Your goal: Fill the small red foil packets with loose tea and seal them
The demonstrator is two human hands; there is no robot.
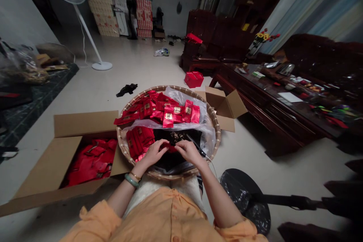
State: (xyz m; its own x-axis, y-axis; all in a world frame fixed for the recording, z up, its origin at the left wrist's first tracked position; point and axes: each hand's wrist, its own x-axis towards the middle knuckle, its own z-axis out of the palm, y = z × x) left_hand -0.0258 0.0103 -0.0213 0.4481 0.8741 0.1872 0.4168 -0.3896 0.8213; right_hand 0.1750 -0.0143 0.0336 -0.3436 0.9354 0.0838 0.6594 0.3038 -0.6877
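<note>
Basket, woven & round, sits right in front of us, near rim over our legs. Our L hand and R hand meet over its near half, thumbs & fingers pinching a small red packet btwn them; most of it's hidden, so we can't tell if it's open. Grip is closed on it from both sides.

In the basket's far half: a loose heap of gold-labelled packets on a clear plastic sheet. In its near L part, a neat stack of red packets, just beside our L hand. Black lining lies under our hands, w/ a thin dark tool near our R hand.

L of the basket: open carton w/ red pouches inside. Beyond its far R rim: smaller open carton & a red box on the floor. Further R, a dark wooden tabletop w/ assorted items. Far L, a white standing fan.
</note>
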